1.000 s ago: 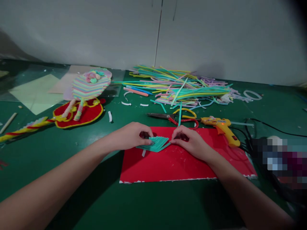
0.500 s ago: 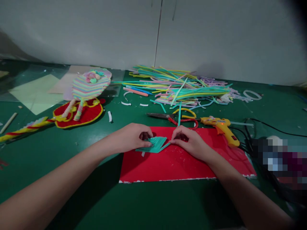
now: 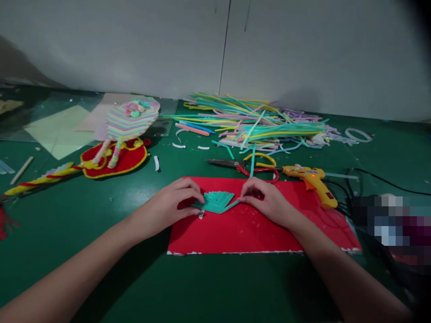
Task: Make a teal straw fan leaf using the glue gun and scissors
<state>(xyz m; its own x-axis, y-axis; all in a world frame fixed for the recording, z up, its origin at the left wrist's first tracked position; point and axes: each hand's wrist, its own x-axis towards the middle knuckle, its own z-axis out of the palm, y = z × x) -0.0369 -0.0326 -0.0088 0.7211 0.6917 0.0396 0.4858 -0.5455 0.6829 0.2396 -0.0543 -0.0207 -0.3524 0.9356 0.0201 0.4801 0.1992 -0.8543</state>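
A small teal piece (image 3: 217,201) made of strips laid side by side lies on a red sheet (image 3: 256,229) on the green table. My left hand (image 3: 171,204) rests at the piece's left edge, its fingertips pinched on that edge. My right hand (image 3: 266,199) is at the piece's right corner, fingers pinched together on a teal strip that sticks out there.
Behind the red sheet lie scissors with red handles (image 3: 242,167) and a yellow glue gun (image 3: 311,178) with its black cord. A heap of coloured strips (image 3: 256,123) fills the back. A striped pastel craft on a red base (image 3: 121,139) stands at left. A blurred object (image 3: 390,220) sits at right.
My left hand has slid a little to the left and back, uncovering more of the teal piece. The right hand has hardly moved. The view shifted slightly.
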